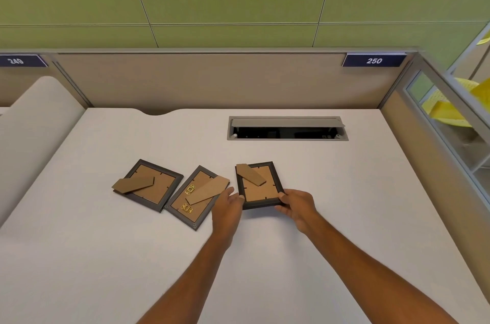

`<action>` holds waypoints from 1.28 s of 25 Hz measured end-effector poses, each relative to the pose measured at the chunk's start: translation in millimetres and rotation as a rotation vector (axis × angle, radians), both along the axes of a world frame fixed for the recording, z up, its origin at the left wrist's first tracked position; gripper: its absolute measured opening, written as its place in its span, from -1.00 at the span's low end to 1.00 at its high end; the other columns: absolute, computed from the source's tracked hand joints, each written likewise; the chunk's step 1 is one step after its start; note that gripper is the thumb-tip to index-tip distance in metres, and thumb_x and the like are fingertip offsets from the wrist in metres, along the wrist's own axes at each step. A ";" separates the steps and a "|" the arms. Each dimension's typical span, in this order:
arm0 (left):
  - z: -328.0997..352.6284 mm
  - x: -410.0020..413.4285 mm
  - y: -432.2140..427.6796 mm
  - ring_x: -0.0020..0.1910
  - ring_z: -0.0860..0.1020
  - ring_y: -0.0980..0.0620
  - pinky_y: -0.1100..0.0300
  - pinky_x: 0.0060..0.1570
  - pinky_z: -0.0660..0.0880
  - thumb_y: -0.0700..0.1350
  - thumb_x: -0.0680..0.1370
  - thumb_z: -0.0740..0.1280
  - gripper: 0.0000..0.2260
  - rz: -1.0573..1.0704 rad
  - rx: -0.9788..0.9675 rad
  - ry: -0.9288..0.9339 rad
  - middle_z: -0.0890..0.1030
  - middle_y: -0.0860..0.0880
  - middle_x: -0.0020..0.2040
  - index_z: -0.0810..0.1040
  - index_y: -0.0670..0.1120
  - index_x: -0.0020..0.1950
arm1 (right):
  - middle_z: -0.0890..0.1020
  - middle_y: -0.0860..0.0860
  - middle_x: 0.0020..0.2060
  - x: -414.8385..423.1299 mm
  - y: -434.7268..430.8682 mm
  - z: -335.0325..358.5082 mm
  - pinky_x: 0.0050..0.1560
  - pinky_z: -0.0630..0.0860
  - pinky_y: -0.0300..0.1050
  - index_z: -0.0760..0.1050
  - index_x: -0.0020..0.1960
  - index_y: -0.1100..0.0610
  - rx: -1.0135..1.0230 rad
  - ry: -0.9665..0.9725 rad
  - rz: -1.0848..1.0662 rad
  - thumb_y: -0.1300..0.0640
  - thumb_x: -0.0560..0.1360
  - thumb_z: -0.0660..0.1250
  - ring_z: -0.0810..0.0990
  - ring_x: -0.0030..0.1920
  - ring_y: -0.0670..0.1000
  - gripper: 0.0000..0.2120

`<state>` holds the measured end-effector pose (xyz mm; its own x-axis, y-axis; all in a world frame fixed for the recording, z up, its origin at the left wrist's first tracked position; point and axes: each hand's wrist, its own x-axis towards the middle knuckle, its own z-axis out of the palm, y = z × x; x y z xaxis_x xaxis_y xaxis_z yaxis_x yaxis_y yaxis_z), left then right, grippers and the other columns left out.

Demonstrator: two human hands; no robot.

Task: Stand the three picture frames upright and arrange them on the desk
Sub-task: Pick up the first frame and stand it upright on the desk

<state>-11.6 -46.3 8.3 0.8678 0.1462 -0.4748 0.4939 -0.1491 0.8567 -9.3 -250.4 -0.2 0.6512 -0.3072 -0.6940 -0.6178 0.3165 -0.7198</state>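
Head view: a white laminate desk (pixel 106 257) carried all three frames face down, backs up, none yet upright.
Right frame (pixel 261 191): a dark-rimmed rectangular picture frame with a brown board back; it lay at 1 o'clock from the person, between both hands.
Right hand (pixel 297 204): fingers curled round that frame's near right corner, thumb on the back, gripping it, probably to tip it up.
Left hand (pixel 228 207): fingers fairly straight, tips touching the same frame's near left edge, likely to steady it; the palm hung over a corner of the middle frame.
Cardboard stand (pixel 250 174): a tan flap folded flat across the right frame's back; it probably had to swing out before the frame could stand.
Middle frame (pixel 197 197): same dark rim and brown back, at 11 o'clock, angled, just beside the left frame; small gold metal hangers (pixel 189 189) lay on its back.
Left frame (pixel 148 185): same make, at 10 o'clock, untouched, stand folded flat.
Cable box (pixel 287 128): a grey recessed metal tray at 12 o'clock, lid part raised; the inside was dark and its contents could not be told.
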 end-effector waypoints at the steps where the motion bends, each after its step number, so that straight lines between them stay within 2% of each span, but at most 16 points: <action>1: -2.2 -1.2 2.7 0.41 0.57 -0.09 -0.08 0.40 0.57 -0.21 0.68 0.31 -0.53 -0.013 0.000 -0.027 0.60 -0.06 0.46 0.44 -0.01 0.60 | 0.69 0.27 0.22 0.6 -0.9 4.7 0.11 0.75 0.10 0.60 0.33 0.32 0.019 0.003 -0.020 0.38 0.59 0.47 0.75 0.07 0.21 -0.69; 3: -7.5 -2.0 9.0 0.38 0.62 -0.08 0.17 0.26 0.60 -0.42 0.66 0.23 -0.46 -0.069 0.066 -0.116 0.64 -0.09 0.42 0.44 -0.04 0.59 | 0.70 0.29 0.20 1.8 -3.2 12.2 0.06 0.76 0.08 0.61 0.27 0.34 0.063 -0.007 -0.035 0.40 0.59 0.47 0.75 0.09 0.24 -0.74; 5: -11.5 -0.7 12.9 0.37 0.62 -0.07 0.36 0.13 0.58 -0.49 0.64 0.23 -0.42 -0.132 0.175 -0.225 0.63 -0.08 0.41 0.46 -0.03 0.58 | 0.70 0.30 0.18 2.7 -6.3 19.6 0.11 0.74 0.12 0.60 0.25 0.36 0.096 -0.011 -0.042 0.41 0.59 0.46 0.75 0.12 0.27 -0.75; 8: -9.5 8.0 13.2 0.41 0.55 0.00 0.29 0.16 0.61 -0.46 0.62 0.34 -0.41 -0.198 0.200 -0.289 0.56 -0.02 0.49 0.51 0.01 0.58 | 0.70 0.32 0.17 3.2 -11.2 31.5 0.15 0.73 0.15 0.60 0.21 0.38 0.143 -0.018 -0.033 0.43 0.59 0.45 0.74 0.15 0.30 -0.79; 10: -4.5 14.1 10.9 0.37 0.53 0.05 0.22 0.18 0.61 -0.44 0.61 0.40 -0.45 -0.226 0.275 -0.348 0.59 -0.02 0.45 0.57 0.00 0.53 | 0.71 0.33 0.17 3.3 -13.8 38.9 0.14 0.74 0.16 0.60 0.21 0.38 0.174 -0.035 -0.020 0.42 0.59 0.44 0.75 0.15 0.30 -0.79; 12: -4.4 20.5 10.1 0.33 0.62 -0.01 0.19 0.25 0.60 -0.44 0.57 0.44 -0.51 -0.247 0.367 -0.478 0.66 -0.05 0.39 0.65 -0.03 0.43 | 0.72 0.34 0.17 3.3 -15.1 45.7 0.15 0.74 0.16 0.59 0.23 0.38 0.213 -0.046 -0.020 0.41 0.59 0.44 0.76 0.15 0.29 -0.78; 15: -2.5 29.4 10.0 0.25 0.70 -0.11 0.00 0.31 0.65 -0.45 0.54 0.46 -0.57 -0.256 0.475 -0.622 0.73 -0.09 0.31 0.73 -0.08 0.33 | 0.73 0.33 0.17 1.5 -17.6 55.9 0.09 0.76 0.11 0.58 0.27 0.39 0.271 -0.073 -0.048 0.40 0.59 0.44 0.77 0.15 0.27 -0.74; 16: -0.3 31.9 9.7 0.22 0.71 -0.12 0.00 0.30 0.65 -0.45 0.54 0.46 -0.58 -0.254 0.503 -0.654 0.75 -0.09 0.28 0.75 -0.08 0.30 | 0.74 0.32 0.15 0.6 -18.6 60.1 0.04 0.77 0.07 0.59 0.27 0.39 0.286 -0.090 -0.059 0.39 0.59 0.46 0.77 0.14 0.25 -0.73; 18: 6.7 34.3 8.6 0.15 0.74 -0.05 0.13 0.26 0.63 -0.43 0.54 0.48 -0.63 -0.246 0.516 -0.717 0.78 -0.04 0.20 0.77 -0.07 0.24 | 0.76 0.27 0.07 -0.7 -21.9 66.9 -0.02 0.79 0.01 0.64 0.24 0.38 0.282 -0.141 -0.063 0.31 0.57 0.53 0.78 0.03 0.19 -0.73; 20: 13.1 34.6 7.4 0.07 0.72 0.16 0.30 0.21 0.61 -0.36 0.57 0.49 -0.69 -0.235 0.493 -0.769 0.79 0.05 0.13 0.78 -0.04 0.21 | 0.75 0.23 -0.05 0.8 -24.6 72.0 -0.03 0.78 -0.01 0.68 0.19 0.34 0.184 -0.173 -0.035 0.17 0.55 0.58 0.75 -0.09 0.15 -0.69; 22: 18.3 36.8 6.1 -0.02 0.67 0.32 0.34 0.14 0.64 -0.34 0.59 0.47 -0.75 -0.208 0.441 -0.771 0.79 0.09 0.05 0.79 -0.07 0.18 | 0.73 0.21 -0.07 4.2 -25.2 76.2 0.03 0.77 0.03 0.67 0.19 0.30 0.066 -0.188 -0.004 0.01 0.56 0.58 0.73 -0.11 0.14 -0.62; 23: 20.1 38.4 5.9 -0.05 0.68 0.31 0.33 0.10 0.64 -0.36 0.59 0.45 -0.75 -0.204 0.423 -0.766 0.80 0.07 0.02 0.79 -0.10 0.16 | 0.72 0.20 -0.06 6.4 -25.1 77.4 0.08 0.76 0.06 0.66 0.19 0.27 0.024 -0.197 0.007 -0.06 0.57 0.55 0.74 -0.08 0.14 -0.59; 26: 28.5 42.7 6.6 -0.04 0.72 0.12 0.31 0.03 0.64 -0.40 0.59 0.37 -0.71 -0.221 0.425 -0.751 0.81 0.03 0.00 0.78 -0.13 0.16 | 0.72 0.13 0.08 11.0 -24.9 82.6 0.23 0.72 0.17 0.64 0.25 0.19 -0.083 -0.242 0.059 -0.22 0.60 0.44 0.72 0.10 0.14 -0.51; 28: 35.0 46.0 6.9 -0.03 0.72 0.07 0.36 -0.05 0.60 -0.35 0.61 0.37 -0.76 -0.237 0.424 -0.732 0.81 0.02 0.00 0.78 -0.12 0.14 | 0.73 0.09 0.15 13.2 -25.6 84.8 0.27 0.68 0.16 0.64 0.27 0.13 -0.132 -0.284 0.106 -0.31 0.62 0.34 0.70 0.18 0.11 -0.47; 30: 43.1 48.6 4.6 -0.14 0.65 0.05 0.37 -0.20 0.49 -0.28 0.62 0.41 -0.86 -0.250 0.415 -0.678 0.77 0.03 -0.11 0.76 -0.13 0.05 | 0.76 0.07 0.12 14.7 -25.7 85.8 0.27 0.64 0.10 0.66 0.22 0.10 -0.144 -0.330 0.124 -0.38 0.62 0.21 0.71 0.17 0.07 -0.41; 32: 50.2 52.2 1.2 -0.23 0.55 0.02 0.26 -0.28 0.40 -0.22 0.61 0.43 -0.92 -0.272 0.398 -0.619 0.67 0.06 -0.23 0.73 -0.14 -0.02 | 0.80 0.06 0.02 15.6 -27.2 83.5 0.27 0.63 0.04 0.70 0.11 0.11 -0.153 -0.354 0.113 -0.40 0.60 0.11 0.75 0.13 0.08 -0.35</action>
<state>40.6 -45.1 58.4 0.9873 -0.0516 0.1504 -0.1538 -0.5499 0.8209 6.3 -277.7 83.2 0.8773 -0.3027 -0.3724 -0.3478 0.1337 -0.9280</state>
